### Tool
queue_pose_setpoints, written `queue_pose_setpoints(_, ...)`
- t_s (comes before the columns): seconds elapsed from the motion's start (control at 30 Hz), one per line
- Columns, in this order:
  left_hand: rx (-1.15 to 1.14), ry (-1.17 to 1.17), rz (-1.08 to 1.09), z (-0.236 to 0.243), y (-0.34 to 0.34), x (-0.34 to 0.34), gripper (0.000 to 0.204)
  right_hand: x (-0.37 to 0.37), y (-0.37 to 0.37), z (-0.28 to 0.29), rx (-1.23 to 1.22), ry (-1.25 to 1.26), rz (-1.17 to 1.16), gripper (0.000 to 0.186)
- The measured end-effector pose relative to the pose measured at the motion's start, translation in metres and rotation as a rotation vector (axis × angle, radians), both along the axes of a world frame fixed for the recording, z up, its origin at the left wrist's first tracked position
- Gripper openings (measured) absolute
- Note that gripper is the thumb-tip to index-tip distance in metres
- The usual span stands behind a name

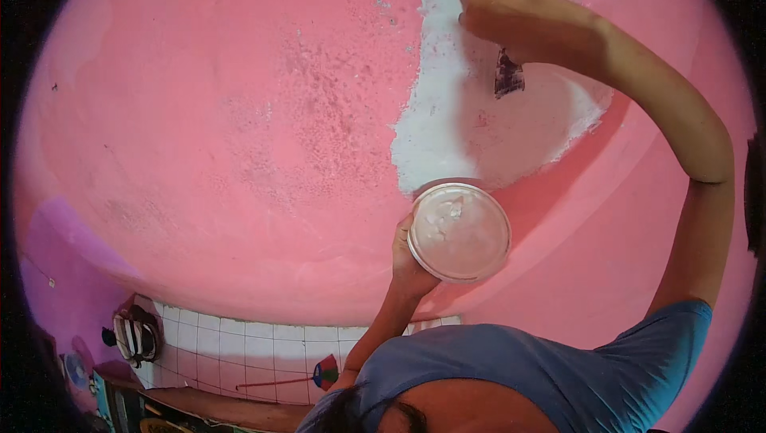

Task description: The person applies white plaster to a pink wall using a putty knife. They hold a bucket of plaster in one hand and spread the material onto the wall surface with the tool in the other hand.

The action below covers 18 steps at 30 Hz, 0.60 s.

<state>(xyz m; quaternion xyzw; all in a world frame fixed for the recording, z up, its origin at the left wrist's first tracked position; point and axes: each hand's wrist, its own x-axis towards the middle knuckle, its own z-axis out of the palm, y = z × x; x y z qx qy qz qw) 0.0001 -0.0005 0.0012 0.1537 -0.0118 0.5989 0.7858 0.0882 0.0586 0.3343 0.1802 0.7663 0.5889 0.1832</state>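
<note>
In front of me is a pink wall with a rough patch of white filler (435,90) on it. My left hand (408,257) grips the edge of a round, white-rimmed lid or shallow tub (463,242); smeared white paste lies on it, lumpy near the top. High on the white patch, my right hand (499,2) is raised with its fingers curled closed. What those fingers hold, if anything, is hidden. Just below the right wrist a dark, streaky rectangle (509,74) shows against the filler; I cannot tell whether it is a tool's blade or a mark.
Stained, flaking paint (319,130) covers the wall left of the filler. Down below are a white tiled floor (239,345), a red-handled broom or brush (323,372), a striped bundle (136,334) and a fan (74,369). Dark furniture (207,409) stands at the lower left.
</note>
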Motion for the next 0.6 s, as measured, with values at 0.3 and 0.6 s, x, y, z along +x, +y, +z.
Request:
queue_pose_setpoints(0.3,-0.015,-0.083,-0.041,0.002,-0.001,-0.002,0.051,-0.034,0.038,0.019,0.047,-0.037,0.172,0.01)
queue_pose_setpoints(0.6,0.045,-0.137,0.025,0.007,-0.008,-0.018,0.049,-0.102,-0.018,0.109,-0.12,0.187,-0.173,0.03)
